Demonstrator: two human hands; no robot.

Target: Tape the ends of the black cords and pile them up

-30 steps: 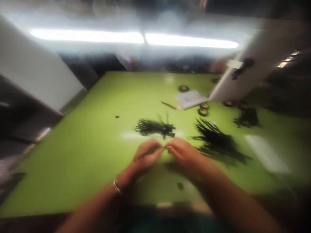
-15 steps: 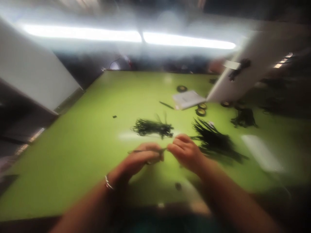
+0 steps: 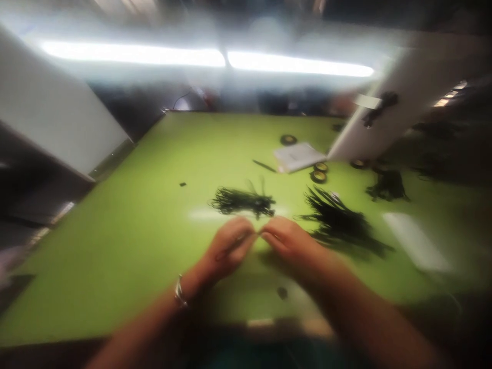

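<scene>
In the head view, my left hand is closed round a thin dark cord, whose looped end lies back over the hand towards the wrist. My right hand pinches at the other end of this cord, its fingertips almost touching those of the left. Blur hides the fine detail between the fingertips. Just beyond the hands lies a bundle of looped black cords. A larger, fanned-out pile of black cords rests to the right, beside my right forearm.
The green tabletop carries black tape rolls with yellow cores, a white booklet, a dark pen and a small dark scrap. A dark round piece lies near the front edge. White panels stand at both sides.
My left hand has turned and lifted slightly, and the cord now slants back over it instead of sticking out left. The fingertips of both hands have come closer together.
</scene>
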